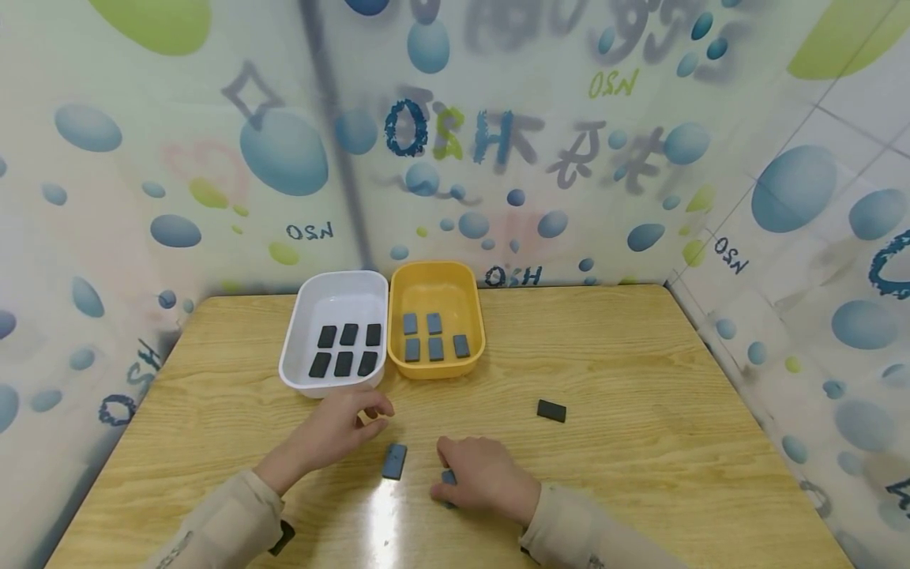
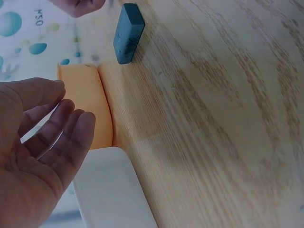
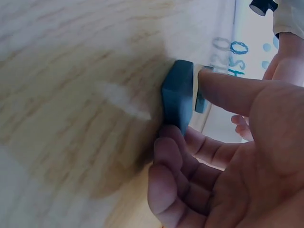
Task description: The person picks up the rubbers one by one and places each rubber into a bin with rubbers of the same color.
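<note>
My right hand (image 1: 486,478) is lowered over a small blue-grey rectangular block (image 1: 449,477) on the table. In the right wrist view its bent fingers (image 3: 166,154) reach one end of that block (image 3: 178,92), while the thumb stands apart from it, a gap showing between. A second blue-grey block (image 1: 394,461) lies between the two hands; the left wrist view shows this block (image 2: 128,35) too. My left hand (image 1: 341,427) hovers just in front of the white bin (image 1: 302,316), fingers loosely bent and holding nothing.
Several black blocks (image 1: 344,363) lie in rows inside the white bin. Touching its right side is a yellow bin (image 1: 437,370) with several blue-grey blocks (image 1: 435,348). One black block (image 1: 551,411) lies on the wooden table (image 1: 626,348) to the right. A patterned curtain (image 1: 426,213) hangs behind.
</note>
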`<state>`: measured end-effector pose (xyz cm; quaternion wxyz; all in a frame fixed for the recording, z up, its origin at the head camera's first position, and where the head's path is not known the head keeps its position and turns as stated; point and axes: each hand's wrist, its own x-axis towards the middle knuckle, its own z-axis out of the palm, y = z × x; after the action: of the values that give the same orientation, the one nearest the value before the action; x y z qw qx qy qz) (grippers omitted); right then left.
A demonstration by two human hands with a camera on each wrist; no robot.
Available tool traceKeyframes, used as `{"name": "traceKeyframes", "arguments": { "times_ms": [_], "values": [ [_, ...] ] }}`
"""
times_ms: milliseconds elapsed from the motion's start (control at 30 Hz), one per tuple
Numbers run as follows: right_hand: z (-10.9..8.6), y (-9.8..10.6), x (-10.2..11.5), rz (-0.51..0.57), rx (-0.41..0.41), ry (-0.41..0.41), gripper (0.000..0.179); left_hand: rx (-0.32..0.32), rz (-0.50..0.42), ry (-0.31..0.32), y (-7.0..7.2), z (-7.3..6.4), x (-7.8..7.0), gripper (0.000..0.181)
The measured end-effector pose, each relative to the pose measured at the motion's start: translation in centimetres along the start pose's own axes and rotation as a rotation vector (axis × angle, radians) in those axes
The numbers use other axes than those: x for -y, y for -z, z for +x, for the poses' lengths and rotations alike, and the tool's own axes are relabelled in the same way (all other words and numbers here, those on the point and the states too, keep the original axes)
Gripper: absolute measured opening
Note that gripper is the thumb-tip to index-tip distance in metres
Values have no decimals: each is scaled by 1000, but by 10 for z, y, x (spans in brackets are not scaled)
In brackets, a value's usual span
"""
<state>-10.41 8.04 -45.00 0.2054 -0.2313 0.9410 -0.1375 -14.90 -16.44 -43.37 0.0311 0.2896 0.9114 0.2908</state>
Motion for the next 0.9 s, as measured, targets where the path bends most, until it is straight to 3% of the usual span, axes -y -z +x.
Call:
{"name": "traceKeyframes", "arguments": {
  "times_ms": [200,900],
  "values": [
    [0,-4,0,-37,-53,44,28,-1,-8,11,0,0,1,9],
    [4,-1,-2,-10,-78,127,14,11,-32,32,0,-2,4,9]
  ]
}}
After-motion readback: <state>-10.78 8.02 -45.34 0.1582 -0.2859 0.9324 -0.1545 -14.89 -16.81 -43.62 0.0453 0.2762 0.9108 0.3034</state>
